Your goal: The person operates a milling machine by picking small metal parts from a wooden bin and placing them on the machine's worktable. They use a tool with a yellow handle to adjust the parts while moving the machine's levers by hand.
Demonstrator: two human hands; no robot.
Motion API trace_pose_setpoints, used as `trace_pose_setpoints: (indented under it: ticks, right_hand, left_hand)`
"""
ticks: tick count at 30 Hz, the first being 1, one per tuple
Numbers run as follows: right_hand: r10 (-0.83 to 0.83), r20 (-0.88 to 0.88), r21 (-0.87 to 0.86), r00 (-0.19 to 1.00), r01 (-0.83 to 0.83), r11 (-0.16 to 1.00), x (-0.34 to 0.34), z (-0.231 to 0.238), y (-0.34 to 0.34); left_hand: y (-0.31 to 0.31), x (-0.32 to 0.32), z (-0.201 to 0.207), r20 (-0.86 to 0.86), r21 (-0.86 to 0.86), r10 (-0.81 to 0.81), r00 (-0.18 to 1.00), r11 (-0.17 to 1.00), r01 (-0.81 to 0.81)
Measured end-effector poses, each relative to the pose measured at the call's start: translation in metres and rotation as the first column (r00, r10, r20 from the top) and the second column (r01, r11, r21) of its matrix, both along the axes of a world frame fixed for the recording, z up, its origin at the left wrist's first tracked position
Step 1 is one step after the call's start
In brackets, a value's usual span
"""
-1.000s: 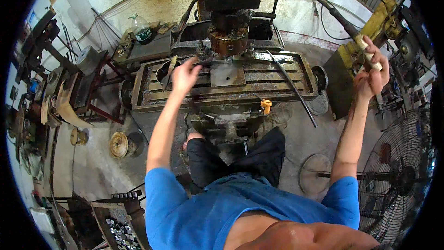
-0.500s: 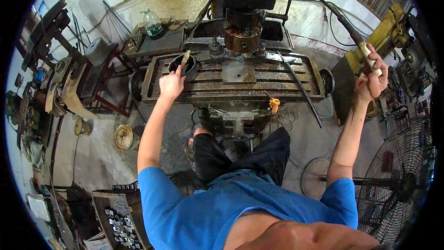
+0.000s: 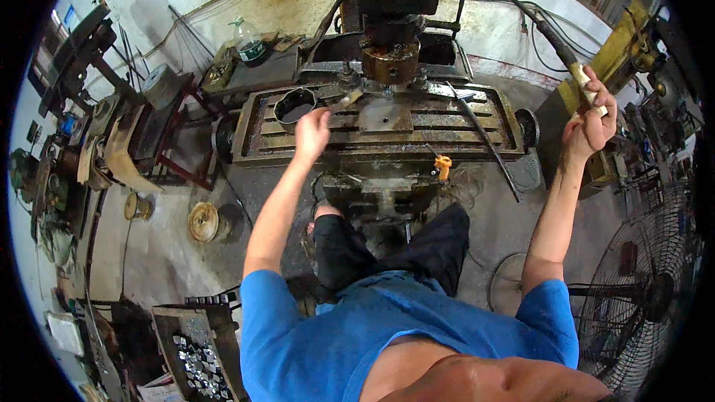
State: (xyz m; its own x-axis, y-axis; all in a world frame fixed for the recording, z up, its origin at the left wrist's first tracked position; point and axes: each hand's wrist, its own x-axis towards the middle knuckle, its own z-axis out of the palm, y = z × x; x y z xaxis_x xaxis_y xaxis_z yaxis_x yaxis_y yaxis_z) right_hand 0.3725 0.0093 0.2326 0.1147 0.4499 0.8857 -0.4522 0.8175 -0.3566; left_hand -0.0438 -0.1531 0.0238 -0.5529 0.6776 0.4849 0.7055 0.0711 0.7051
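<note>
My left hand [image 3: 313,134] is closed on a small brush [image 3: 347,100] with a pale, blurred tip. It holds the brush above the slotted machine table [image 3: 261,150], just right of a dark pot [image 3: 282,120] of dark liquid. The brush tip points toward a square metal plate [image 3: 385,116] below the brown, oily spindle [image 3: 392,64]. Raised at the far right, my right hand [image 3: 592,120] grips the pale-wrapped end of a long machine lever [image 3: 554,36]. Some of its fingers curl around that grip.
A long metal bar [image 3: 484,139] slants over the table's front edge, near an orange-yellow handled tool [image 3: 442,167]. A fan [image 3: 655,294] stands at lower right. Metal pieces fill a box [image 3: 168,342] at lower left. A clear bottle [image 3: 249,43] stands behind the table.
My left hand has moved right with the brush, from over the pot toward the plate. My right hand stays on the lever, which has shifted slightly.
</note>
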Motion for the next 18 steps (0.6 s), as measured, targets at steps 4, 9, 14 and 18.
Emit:
trace_pose_setpoints:
  ticks: [4, 9, 14, 18]
  right_hand:
    - [-0.005, 0.03, 0.017, 1.0, 0.004, 1.0, 0.001, 0.003, -0.001]
    - [-0.015, 0.009, 0.025, 1.0, 0.015, 1.0, -0.002, 0.001, -0.003]
    - [0.01, -0.008, -0.005, 1.0, -0.01, 1.0, -0.003, -0.007, -0.006]
    - [-0.014, 0.004, -0.031, 1.0, 0.014, 0.999, -0.005, -0.012, -0.01]
  left_hand:
    - [0.058, 0.031, 0.002, -0.032, 0.018, 0.059, 0.998, 0.998, -0.058]
    - [0.097, 0.046, -0.01, 0.014, -0.002, 0.12, 0.993, 0.993, -0.12]
    - [0.094, 0.047, -0.012, 0.044, 0.004, 0.063, 0.997, 0.998, -0.063]
    - [0.087, 0.042, -0.008, 0.093, -0.039, 0.021, 0.995, 0.999, -0.017]
